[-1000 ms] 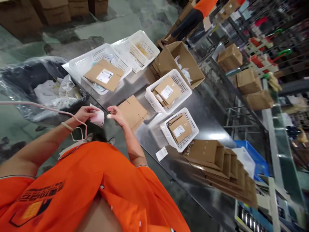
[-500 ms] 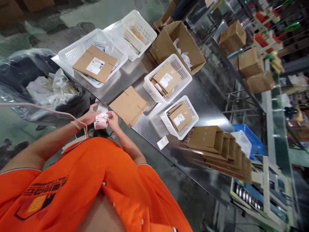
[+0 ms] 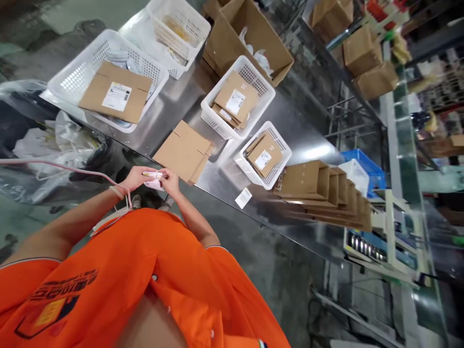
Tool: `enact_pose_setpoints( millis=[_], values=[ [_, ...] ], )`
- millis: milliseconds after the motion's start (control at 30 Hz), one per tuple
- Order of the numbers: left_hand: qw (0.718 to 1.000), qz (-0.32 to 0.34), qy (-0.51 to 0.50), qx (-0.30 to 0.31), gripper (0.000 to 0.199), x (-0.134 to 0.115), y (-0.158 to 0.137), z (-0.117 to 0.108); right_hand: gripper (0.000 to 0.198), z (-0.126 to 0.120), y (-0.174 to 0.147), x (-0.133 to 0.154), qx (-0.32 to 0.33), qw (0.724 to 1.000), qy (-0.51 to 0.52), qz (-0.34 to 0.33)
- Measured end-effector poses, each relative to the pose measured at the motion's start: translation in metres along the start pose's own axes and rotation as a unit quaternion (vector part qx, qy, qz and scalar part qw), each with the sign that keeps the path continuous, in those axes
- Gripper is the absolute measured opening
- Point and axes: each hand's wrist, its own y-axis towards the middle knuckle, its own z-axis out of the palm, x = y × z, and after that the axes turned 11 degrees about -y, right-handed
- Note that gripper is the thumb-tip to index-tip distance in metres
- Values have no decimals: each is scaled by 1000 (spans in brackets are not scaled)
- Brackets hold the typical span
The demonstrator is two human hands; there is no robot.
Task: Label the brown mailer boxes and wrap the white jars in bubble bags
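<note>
My left hand (image 3: 136, 177) and my right hand (image 3: 169, 180) meet at the near edge of a steel table (image 3: 304, 140). Both pinch a small stack of white and pink labels (image 3: 153, 179) held between them. A flat folded cardboard box (image 3: 183, 151) lies on the table just beyond my right hand. A pink cable (image 3: 72, 169) runs across my left wrist.
Several white baskets hold labelled cardboard mailers (image 3: 116, 93), (image 3: 235, 101), (image 3: 264, 157). An open carton (image 3: 250, 34) stands at the back. A row of flat boxes (image 3: 326, 186) lies to the right, a loose label (image 3: 243, 197) near the edge. A bag of waste plastic (image 3: 47, 140) sits left.
My right hand has come back to the labels, and both hands now hold them edge-on. The view has shifted, so the table sits higher and further left.
</note>
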Motion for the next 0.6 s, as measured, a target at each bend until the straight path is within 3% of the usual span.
enact_pose_setpoints(
  millis=[133,367,467,600],
  values=[
    [1000,-10,18,18,49,-1,11,8,14,-1,-8,-3,-65,996,-42,39],
    [994,-84,17,66,54,4,34,20,17,-9,-17,-4,-118,990,-74,31],
    [984,-122,38,126,51,7,41,17,11,-32,5,-2,-180,981,-64,22],
    [966,-174,54,184,58,14,42,17,9,-83,64,2,-244,962,-92,85]
  ],
)
